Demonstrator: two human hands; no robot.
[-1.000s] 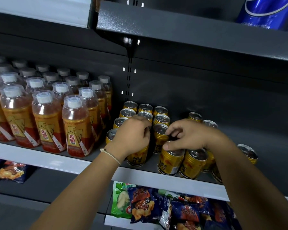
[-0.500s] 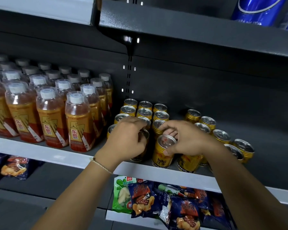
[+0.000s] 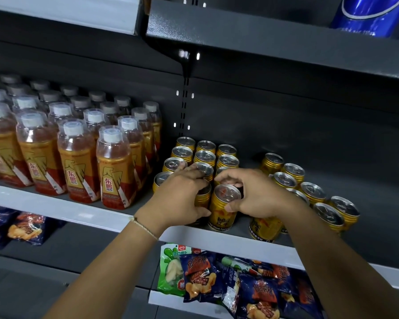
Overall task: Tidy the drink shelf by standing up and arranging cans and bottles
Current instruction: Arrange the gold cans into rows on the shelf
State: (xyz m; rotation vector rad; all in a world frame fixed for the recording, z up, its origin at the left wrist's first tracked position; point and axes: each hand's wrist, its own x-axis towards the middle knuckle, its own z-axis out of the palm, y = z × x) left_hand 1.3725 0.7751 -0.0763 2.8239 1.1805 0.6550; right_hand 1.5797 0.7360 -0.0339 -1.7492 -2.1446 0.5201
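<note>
Gold drink cans stand upright in rows on the dark middle shelf (image 3: 237,237). My left hand (image 3: 177,199) is wrapped around a front gold can (image 3: 204,195), mostly hiding it. My right hand (image 3: 253,194) grips the neighbouring front gold can (image 3: 222,209) by its upper rim, thumb on the near side. Both cans stand upright and close together near the shelf's front edge. Behind them is a tidy block of gold cans (image 3: 205,155). A looser row of gold cans (image 3: 309,189) runs diagonally to the right of my right wrist.
Orange drink bottles (image 3: 78,153) with white caps fill the shelf's left part in rows. A blue can (image 3: 369,14) stands on the upper shelf at the right. Snack bags (image 3: 217,277) lie on the shelf below. Bare shelf floor lies at the far right.
Both hands have slid their cans leftwards and closer together at the shelf front. The right hand's can now stands next to the left hand's can, apart from the diagonal row.
</note>
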